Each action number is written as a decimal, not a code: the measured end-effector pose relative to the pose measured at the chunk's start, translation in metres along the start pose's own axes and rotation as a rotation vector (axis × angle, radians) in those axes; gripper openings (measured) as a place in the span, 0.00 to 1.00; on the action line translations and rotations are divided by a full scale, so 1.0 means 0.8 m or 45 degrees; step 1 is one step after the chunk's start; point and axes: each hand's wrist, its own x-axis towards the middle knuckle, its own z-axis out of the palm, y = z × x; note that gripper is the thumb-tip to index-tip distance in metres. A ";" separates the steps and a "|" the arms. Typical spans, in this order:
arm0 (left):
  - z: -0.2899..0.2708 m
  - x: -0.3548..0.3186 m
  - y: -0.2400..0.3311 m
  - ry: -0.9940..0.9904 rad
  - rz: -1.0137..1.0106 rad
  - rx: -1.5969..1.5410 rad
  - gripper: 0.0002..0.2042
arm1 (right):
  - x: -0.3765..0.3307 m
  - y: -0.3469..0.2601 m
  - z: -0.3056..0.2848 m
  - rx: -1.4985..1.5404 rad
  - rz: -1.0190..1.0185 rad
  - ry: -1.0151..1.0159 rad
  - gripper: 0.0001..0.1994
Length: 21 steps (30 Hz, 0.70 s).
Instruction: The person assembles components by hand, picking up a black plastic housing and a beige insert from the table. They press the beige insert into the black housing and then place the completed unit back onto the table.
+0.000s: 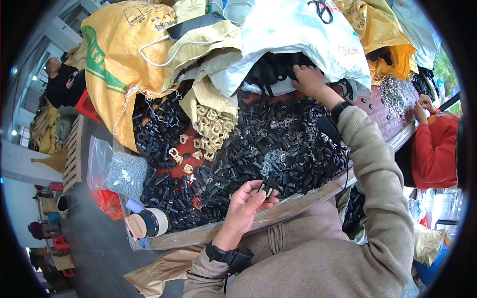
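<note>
A red-topped table [298, 205] bears heaped black parts [303, 171], cream clips [212, 130] and open sacks [293, 32].

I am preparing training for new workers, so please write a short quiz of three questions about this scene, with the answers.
1. True or false: the right hand is at the opening of a yellow bag.
2. What does the left hand hold?
3. Choose: the clips heaped beside the black parts are (a) blue, (b) cream, (c) red.

Key: 1. False, it is at the white bag's opening. 2. A small dark part. 3. b.
</note>
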 end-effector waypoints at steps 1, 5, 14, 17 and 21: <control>-0.002 0.000 -0.001 0.018 0.010 -0.008 0.16 | -0.012 -0.004 -0.019 0.068 -0.010 -0.055 0.17; -0.008 0.002 0.001 0.071 0.035 -0.044 0.15 | -0.066 0.002 -0.071 0.275 -0.194 0.079 0.17; 0.011 0.016 0.001 0.061 0.067 -0.135 0.14 | -0.184 -0.039 -0.118 2.699 0.709 -0.167 0.15; 0.019 0.015 0.004 0.054 0.043 -0.114 0.14 | -0.216 -0.070 -0.110 2.704 0.620 -0.677 0.12; 0.023 0.010 0.006 0.030 0.025 0.012 0.14 | -0.219 -0.099 -0.124 1.852 -0.261 -0.559 0.17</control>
